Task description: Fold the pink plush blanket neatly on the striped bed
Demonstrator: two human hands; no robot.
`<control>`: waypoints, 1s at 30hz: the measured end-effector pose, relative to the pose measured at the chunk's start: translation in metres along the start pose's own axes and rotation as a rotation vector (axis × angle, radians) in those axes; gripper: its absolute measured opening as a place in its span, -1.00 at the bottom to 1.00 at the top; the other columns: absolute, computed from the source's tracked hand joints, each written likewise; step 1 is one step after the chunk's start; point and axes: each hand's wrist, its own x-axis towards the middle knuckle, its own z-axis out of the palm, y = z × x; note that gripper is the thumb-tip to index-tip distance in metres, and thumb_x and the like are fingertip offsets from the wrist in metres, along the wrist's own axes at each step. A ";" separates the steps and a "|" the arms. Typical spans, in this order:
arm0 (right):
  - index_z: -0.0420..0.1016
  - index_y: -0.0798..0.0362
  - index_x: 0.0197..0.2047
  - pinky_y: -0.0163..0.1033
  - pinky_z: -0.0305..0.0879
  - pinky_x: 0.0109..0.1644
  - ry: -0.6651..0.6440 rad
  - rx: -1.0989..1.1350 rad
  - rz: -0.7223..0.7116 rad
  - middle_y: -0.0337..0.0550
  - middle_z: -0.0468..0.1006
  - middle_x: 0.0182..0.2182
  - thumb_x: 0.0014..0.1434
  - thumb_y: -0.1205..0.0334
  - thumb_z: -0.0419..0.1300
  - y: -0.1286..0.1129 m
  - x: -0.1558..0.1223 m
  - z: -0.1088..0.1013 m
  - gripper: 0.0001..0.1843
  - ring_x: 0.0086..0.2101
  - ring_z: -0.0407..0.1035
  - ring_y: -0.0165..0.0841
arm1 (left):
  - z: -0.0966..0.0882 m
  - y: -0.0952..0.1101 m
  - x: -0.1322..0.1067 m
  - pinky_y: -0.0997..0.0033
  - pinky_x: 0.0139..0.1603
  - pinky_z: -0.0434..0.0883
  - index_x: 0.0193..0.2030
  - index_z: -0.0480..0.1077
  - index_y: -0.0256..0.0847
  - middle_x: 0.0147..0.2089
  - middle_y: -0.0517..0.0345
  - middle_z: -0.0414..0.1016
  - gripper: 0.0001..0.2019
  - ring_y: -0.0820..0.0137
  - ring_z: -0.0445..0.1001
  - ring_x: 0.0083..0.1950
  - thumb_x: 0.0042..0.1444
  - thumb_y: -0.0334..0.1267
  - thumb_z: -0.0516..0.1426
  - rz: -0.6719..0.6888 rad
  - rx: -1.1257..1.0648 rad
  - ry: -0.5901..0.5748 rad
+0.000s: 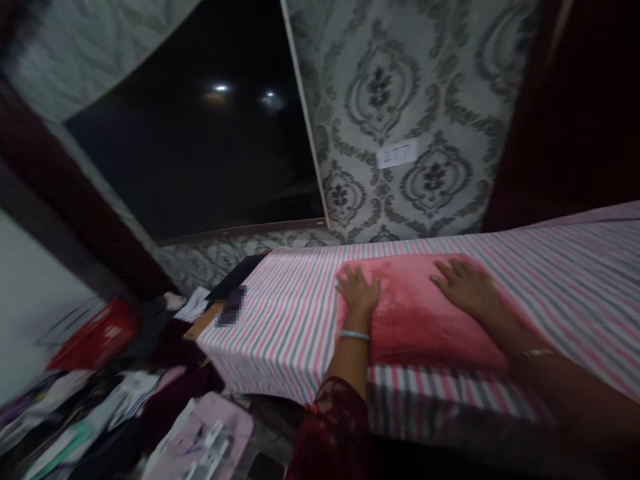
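Note:
A pink plush piece (410,307), rectangular and soft-looking, lies flat on a striped sheet (295,300) that covers a long raised surface. Whether it is a cushion or a folded cloth I cannot tell. My left hand (358,293) rests at its left edge, palm down with the fingers spread. Near its far right corner my right hand (465,287) also lies flat, fingers apart. Neither hand grips anything. Bare plush shows between the two hands.
A large dark television (210,133) hangs on the patterned wall, beside a paper label (397,154) reading 277. Lower left are a red container (97,337), a cluttered pile of clothes and a pink tray (233,413) with small items.

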 end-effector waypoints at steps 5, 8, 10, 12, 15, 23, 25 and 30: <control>0.19 -0.01 0.44 0.16 -0.03 0.39 -0.253 0.081 0.140 0.05 0.12 0.43 0.42 -0.04 -0.14 -0.009 0.010 -0.036 -0.38 0.39 -0.03 -0.09 | -0.012 0.004 0.006 -0.28 0.43 0.06 0.50 0.06 -0.11 0.59 -0.07 -0.14 -0.23 -0.21 -0.08 0.53 0.26 0.25 -0.14 -0.001 0.067 -0.014; 0.17 -0.04 0.44 0.22 -0.04 0.38 -0.336 0.154 0.173 0.03 0.12 0.43 0.43 -0.04 -0.17 -0.007 0.019 -0.049 -0.39 0.39 -0.05 -0.08 | -0.026 0.009 0.008 -0.25 0.45 0.03 0.49 0.10 -0.10 0.59 -0.04 -0.12 -0.27 -0.20 -0.11 0.54 0.28 0.22 -0.15 -0.006 0.105 -0.053; 0.18 -0.03 0.44 0.29 0.01 0.33 -0.334 0.188 0.165 0.07 0.22 0.38 0.43 -0.01 -0.21 -0.012 0.030 -0.055 -0.39 0.36 0.03 -0.03 | -0.035 0.017 0.013 -0.27 0.47 -0.03 0.47 0.15 -0.14 0.58 -0.07 -0.12 -0.30 -0.18 -0.19 0.56 0.30 0.16 -0.12 0.044 0.147 -0.025; 0.17 -0.03 0.44 0.30 0.01 0.32 -0.304 0.208 0.128 0.09 0.26 0.35 0.44 0.02 -0.24 -0.022 0.045 -0.060 -0.39 0.33 0.08 -0.02 | -0.041 0.030 0.020 -0.25 0.49 -0.07 0.46 0.17 -0.15 0.58 -0.07 -0.11 -0.36 -0.09 -0.22 0.57 0.33 0.07 -0.12 0.146 0.173 0.006; 0.14 -0.09 0.46 0.22 -0.07 0.38 -0.271 0.230 0.036 0.00 0.18 0.41 0.46 0.06 -0.25 -0.041 0.065 -0.058 -0.41 0.37 0.02 -0.10 | -0.039 0.052 0.033 -0.17 0.51 -0.06 0.46 0.15 -0.09 0.58 0.02 -0.07 -0.42 0.09 -0.14 0.58 0.37 -0.02 -0.17 0.323 0.169 -0.052; 0.29 -0.01 0.38 0.17 -0.05 0.37 -0.238 0.229 -0.089 0.07 0.34 0.31 0.43 0.14 -0.15 -0.047 0.054 -0.012 -0.46 0.27 0.20 -0.12 | 0.014 0.053 0.039 -0.25 0.48 -0.04 0.46 0.16 -0.08 0.49 -0.07 0.16 -0.43 0.03 0.04 0.52 0.38 -0.01 -0.17 0.458 0.274 -0.039; 0.29 0.01 0.38 0.17 -0.08 0.37 -0.210 0.227 -0.086 0.07 0.35 0.30 0.43 0.15 -0.15 -0.045 0.051 -0.005 -0.46 0.26 0.20 -0.12 | 0.019 0.051 0.039 -0.25 0.48 -0.05 0.46 0.17 -0.08 0.49 -0.07 0.16 -0.43 0.02 0.04 0.52 0.38 -0.01 -0.16 0.467 0.280 -0.024; 0.30 0.02 0.37 0.16 -0.09 0.37 -0.219 0.239 -0.082 0.06 0.39 0.26 0.42 0.16 -0.13 -0.046 0.053 -0.006 -0.47 0.23 0.21 -0.12 | 0.018 0.050 0.041 -0.20 0.50 -0.10 0.46 0.14 -0.05 0.51 -0.03 0.14 -0.42 0.07 0.02 0.52 0.38 0.03 -0.19 0.442 0.263 -0.056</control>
